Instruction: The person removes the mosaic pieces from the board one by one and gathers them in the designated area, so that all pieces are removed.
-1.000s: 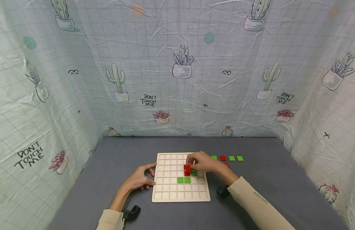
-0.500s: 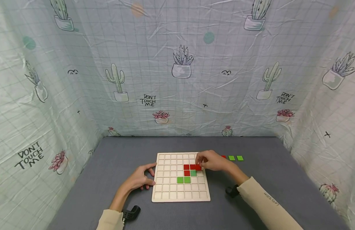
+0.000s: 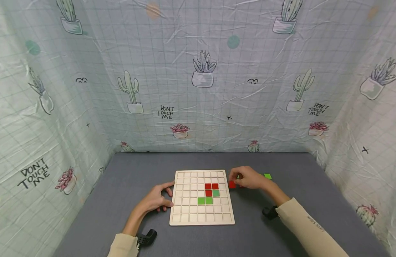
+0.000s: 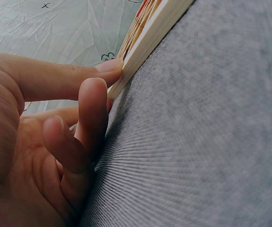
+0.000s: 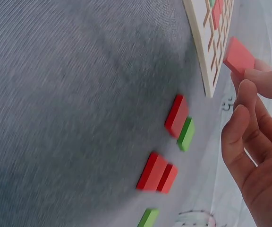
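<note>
In the head view my right hand (image 3: pixel 248 177) is just past the right edge of the wooden grid board (image 3: pixel 186 210). Thumb and fingertips pinch a flat red square tile (image 5: pixel 238 56), raised above the table in the right wrist view. On the board sit red tiles (image 3: pixel 208 193) in several squares' corner shape, with a darker green tile (image 3: pixel 216 193) beside them and two bright green tiles (image 3: pixel 201 201) lower left. My left hand (image 3: pixel 156 198) touches the board's left edge, thumb and index finger spread along it; the other fingers bend loosely, as the left wrist view shows.
Loose tiles lie on the grey table right of the board: several red tiles (image 5: pixel 177 116) and green tiles (image 5: pixel 186 134), partly behind my right hand in the head view. A single green tile (image 3: pixel 267 176) lies farthest right. A patterned curtain (image 3: pixel 198 128) surrounds the table.
My right hand has moved right, from above the board to beyond its right edge, carrying the red tile along. The red tiles left behind now show uncovered. My left hand stays put.
</note>
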A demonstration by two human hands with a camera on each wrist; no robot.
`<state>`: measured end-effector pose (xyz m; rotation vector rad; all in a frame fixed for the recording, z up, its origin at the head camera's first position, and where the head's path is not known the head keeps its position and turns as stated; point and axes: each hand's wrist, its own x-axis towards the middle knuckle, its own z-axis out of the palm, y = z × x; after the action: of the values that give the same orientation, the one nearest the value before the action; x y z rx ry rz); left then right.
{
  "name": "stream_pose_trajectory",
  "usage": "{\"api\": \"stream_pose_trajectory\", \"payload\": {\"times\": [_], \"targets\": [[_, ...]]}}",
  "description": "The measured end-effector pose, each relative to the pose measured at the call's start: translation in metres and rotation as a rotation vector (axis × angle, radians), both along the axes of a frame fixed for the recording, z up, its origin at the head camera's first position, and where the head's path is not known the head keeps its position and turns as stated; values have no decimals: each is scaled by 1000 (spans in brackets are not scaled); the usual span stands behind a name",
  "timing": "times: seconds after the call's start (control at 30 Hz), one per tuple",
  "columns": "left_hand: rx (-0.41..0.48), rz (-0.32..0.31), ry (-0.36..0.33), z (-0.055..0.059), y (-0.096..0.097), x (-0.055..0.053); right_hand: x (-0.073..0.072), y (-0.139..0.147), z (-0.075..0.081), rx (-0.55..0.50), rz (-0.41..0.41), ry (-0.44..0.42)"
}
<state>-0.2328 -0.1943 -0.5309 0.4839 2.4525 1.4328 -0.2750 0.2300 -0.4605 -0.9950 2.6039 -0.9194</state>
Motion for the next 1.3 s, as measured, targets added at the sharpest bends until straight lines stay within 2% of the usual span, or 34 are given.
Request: {"api": "stream_pose_trajectory", "payload": {"times": [0.17,0.3,0.57,0.83,1.0,1.3], "targets": [[4,1,-3,1,0,0,0,15,1,-15,-20,15],[4,4,-9,2,0,0,0,25,0,-16,-42,-6],[-3,4,-20,3,1,1,-1,45,-7,2,-70,30],[8,7,-25,3,2,1,0,67,-10,-37,-105,-20],[7,10,-19,2,2,1,4,81,-10,-47,-133,2],[15,5,-32,3,1,3,3,100,-12,-8,-190,-15]]}}
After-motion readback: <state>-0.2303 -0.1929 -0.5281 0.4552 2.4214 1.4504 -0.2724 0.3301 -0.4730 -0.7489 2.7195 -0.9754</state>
